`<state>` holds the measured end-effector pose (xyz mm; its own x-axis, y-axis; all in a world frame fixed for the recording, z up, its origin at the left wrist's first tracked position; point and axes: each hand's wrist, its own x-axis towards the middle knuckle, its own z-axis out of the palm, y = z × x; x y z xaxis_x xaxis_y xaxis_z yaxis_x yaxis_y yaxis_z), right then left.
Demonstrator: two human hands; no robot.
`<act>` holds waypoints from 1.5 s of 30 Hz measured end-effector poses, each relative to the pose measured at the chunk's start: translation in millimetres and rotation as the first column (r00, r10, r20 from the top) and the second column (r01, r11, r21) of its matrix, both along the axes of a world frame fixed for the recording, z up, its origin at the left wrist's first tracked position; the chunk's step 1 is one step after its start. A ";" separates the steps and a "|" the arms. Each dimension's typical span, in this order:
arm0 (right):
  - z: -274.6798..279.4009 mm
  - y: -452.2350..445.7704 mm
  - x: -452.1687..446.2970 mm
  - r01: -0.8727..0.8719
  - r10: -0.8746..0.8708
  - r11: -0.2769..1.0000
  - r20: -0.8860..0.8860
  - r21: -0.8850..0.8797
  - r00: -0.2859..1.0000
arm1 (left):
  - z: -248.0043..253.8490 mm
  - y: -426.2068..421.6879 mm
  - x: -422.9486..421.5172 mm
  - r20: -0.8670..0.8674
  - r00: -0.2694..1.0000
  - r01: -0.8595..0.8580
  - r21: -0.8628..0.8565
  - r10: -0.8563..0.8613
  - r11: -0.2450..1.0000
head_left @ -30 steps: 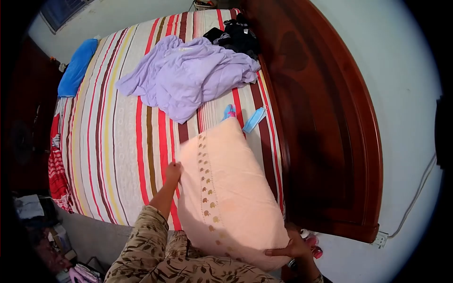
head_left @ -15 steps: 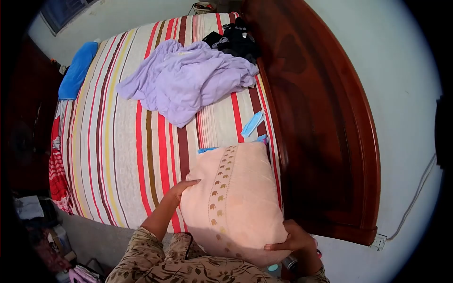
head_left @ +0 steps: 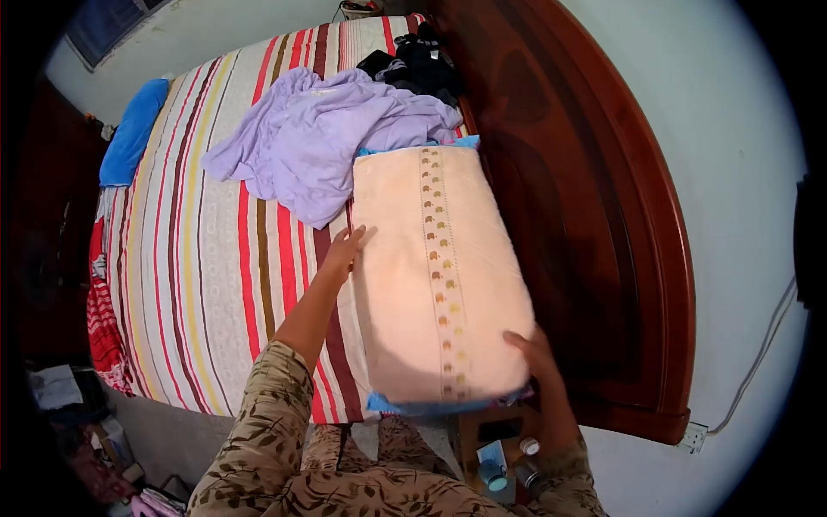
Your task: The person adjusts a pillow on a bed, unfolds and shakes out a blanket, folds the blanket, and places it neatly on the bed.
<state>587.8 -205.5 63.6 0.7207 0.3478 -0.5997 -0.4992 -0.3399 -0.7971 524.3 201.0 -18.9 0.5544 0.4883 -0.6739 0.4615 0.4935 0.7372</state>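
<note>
A peach pillow (head_left: 401,276) with a band of small brown and gold motifs lies lengthwise beside the headboard. Blue cloth (head_left: 383,402) peeks out from under it at the near and far ends. My left hand (head_left: 343,252) grips its left edge, with the fingers partly hidden against the side. At the near right corner my right hand (head_left: 536,353) is closed on the pillow, thumb on top and the other fingers out of sight. The far end of the pillow touches a crumpled lilac cloth (head_left: 301,142).
The bed has a striped sheet (head_left: 220,284) and a dark wooden headboard (head_left: 594,233) on the right. Black clothing (head_left: 428,73) lies at the far end, and a blue rolled item (head_left: 135,133) at the far left. A jar (head_left: 493,474) stands on a low surface below.
The pillow has moved away from my body and now lies flatter along the headboard, covering where the blue face mask lay. Both hands have moved with it, and the low surface shows more.
</note>
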 end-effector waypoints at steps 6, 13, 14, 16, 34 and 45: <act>-183.4 -26.2 -26.5 -0.291 0.545 0.629 0.143 -0.721 0.826 | -155.7 -11.0 -83.6 -0.437 0.846 0.484 0.386 -0.307 0.785; -135.0 36.0 -85.2 -0.262 0.791 0.486 0.292 -0.834 0.538 | -168.9 -107.5 -170.0 -0.376 0.837 0.422 -0.022 -0.399 0.906; -131.7 43.1 -96.6 -0.348 0.846 0.463 0.289 -0.815 0.447 | -133.9 -126.8 -161.2 -0.289 0.884 0.354 -0.099 -0.367 0.930; -128.2 52.6 -119.9 -0.285 0.883 0.410 0.300 -0.866 0.361 | -132.2 -150.9 -156.1 -0.287 0.841 0.448 -0.107 -0.459 0.888; -172.6 -26.3 13.1 -0.165 0.122 0.981 -0.327 -0.106 0.937 | -161.4 -154.3 -162.7 -0.406 0.771 0.580 0.128 -0.491 0.805; -98.8 -4.3 10.6 -0.055 0.040 0.990 -0.116 -0.128 0.992 | -23.1 -115.2 -147.6 -0.226 0.944 0.106 -0.477 -0.239 0.872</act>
<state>598.4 -209.8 -35.1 0.6306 0.2934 -0.7185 -0.5641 -0.4626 -0.6839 376.7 85.8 -41.9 0.3659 0.0063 -0.9306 0.7176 0.6348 0.2865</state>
